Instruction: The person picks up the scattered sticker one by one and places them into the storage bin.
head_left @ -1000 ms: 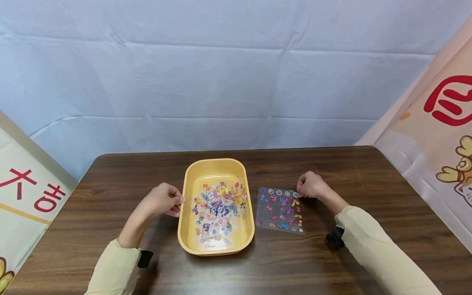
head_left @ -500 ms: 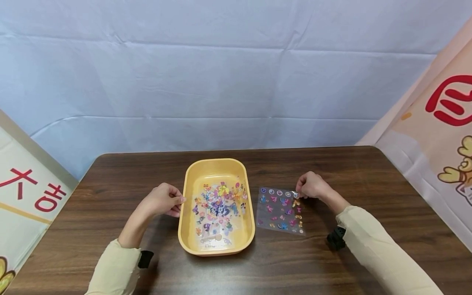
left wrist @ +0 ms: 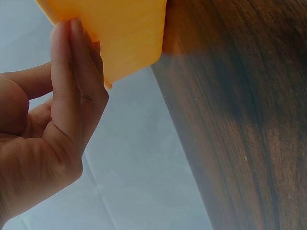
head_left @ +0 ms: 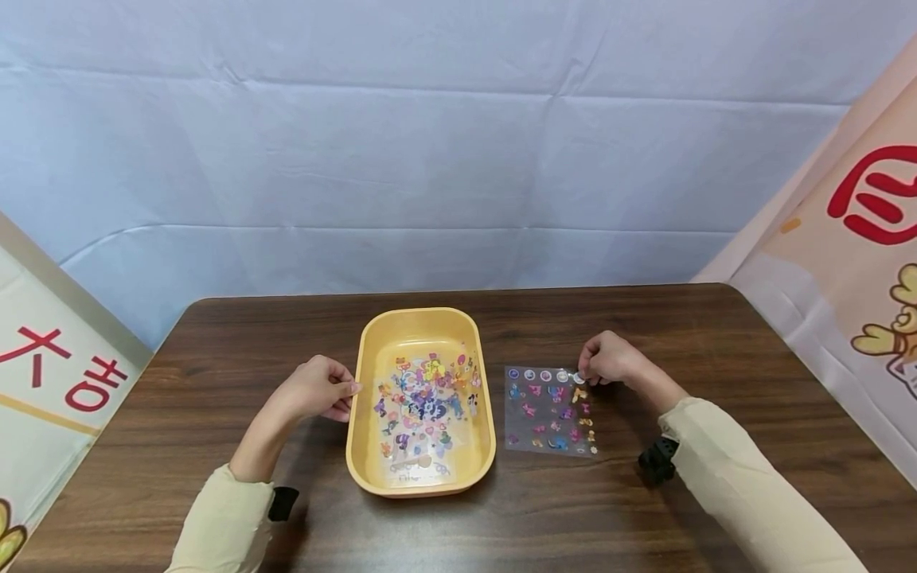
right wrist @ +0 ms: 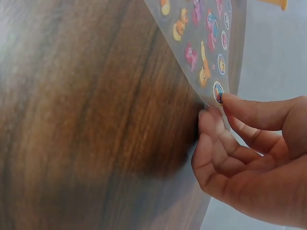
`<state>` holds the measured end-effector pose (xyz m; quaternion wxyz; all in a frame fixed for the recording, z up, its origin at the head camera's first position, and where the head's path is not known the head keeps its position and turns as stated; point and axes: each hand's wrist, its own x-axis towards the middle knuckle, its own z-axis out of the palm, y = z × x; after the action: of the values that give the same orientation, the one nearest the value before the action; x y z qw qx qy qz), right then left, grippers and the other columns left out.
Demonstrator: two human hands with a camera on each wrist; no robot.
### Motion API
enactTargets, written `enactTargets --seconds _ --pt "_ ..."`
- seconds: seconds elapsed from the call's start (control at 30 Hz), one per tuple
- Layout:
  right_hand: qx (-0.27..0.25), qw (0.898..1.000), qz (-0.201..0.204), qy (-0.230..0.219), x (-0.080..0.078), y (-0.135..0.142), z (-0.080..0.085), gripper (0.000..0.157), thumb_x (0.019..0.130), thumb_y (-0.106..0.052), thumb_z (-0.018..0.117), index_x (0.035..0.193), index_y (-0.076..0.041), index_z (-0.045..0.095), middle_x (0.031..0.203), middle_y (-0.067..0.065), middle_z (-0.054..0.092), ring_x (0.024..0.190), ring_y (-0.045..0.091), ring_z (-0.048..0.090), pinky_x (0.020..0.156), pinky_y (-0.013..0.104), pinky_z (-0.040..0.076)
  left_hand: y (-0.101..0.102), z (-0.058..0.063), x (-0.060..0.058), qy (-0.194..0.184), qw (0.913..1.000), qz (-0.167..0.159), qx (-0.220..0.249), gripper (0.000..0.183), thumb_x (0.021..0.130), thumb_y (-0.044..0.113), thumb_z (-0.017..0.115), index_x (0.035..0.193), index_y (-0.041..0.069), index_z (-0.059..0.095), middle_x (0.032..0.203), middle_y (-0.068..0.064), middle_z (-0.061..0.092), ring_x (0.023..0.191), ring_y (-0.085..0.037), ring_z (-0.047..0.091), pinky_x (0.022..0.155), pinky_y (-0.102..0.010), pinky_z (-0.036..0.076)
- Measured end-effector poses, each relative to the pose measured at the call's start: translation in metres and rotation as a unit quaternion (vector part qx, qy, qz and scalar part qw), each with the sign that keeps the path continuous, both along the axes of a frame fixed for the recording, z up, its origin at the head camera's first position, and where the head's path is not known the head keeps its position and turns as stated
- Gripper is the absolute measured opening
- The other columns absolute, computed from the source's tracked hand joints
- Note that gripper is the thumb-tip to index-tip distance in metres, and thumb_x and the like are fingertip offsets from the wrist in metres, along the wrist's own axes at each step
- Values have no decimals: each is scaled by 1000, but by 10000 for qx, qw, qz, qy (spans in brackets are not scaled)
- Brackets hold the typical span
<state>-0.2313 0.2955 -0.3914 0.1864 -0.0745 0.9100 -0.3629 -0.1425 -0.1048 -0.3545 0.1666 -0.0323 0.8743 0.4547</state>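
A clear sticker sheet [head_left: 550, 412] with small colourful figures lies to the right of a yellow tray. My right hand [head_left: 606, 358] pinches its far right corner between thumb and fingers; the right wrist view shows the thumb on a round sticker [right wrist: 218, 92] there. My left hand [head_left: 318, 388] grips the left rim of the yellow tray [head_left: 415, 320], thumb over the edge. From the left wrist view, the fingers [left wrist: 64, 72] lie against the tray's outer wall. Inside the tray are clear sheets of colourful stickers [head_left: 426, 406], overlapping one another.
Both stand on a dark wooden table [head_left: 251, 334] with rounded far corners. Behind it hangs a pale cloth backdrop [head_left: 430, 159]. Printed banners flank the table on the left [head_left: 57, 382] and right [head_left: 860, 263].
My right hand has shifted slightly right, and the sticker sheet has slid and turned a little with it, away from the tray. The left hand and tray stay put.
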Motion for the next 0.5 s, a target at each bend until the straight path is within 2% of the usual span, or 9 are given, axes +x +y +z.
enactTargets --seconds 0.3,0.5 --pt "-262 9994 124 -182 2 3 7 8 80 10 53 74 6 56 68 9 57 58 17 58 53 30 50 -1 -2 -3 -16 10000 -7 -9 16 92 3 53 89 -11 60 71 -13 59 55 -15 61 60 -35 57" --pt "-681 9964 445 -221 -2 10 11 10 77 11 53 72 3 57 64 11 56 56 19 58 52 30 51 -2 -3 -3 -56 10000 -4 9 16 92 4 53 89 -11 60 72 -13 59 56 -15 61 60 -35 57"
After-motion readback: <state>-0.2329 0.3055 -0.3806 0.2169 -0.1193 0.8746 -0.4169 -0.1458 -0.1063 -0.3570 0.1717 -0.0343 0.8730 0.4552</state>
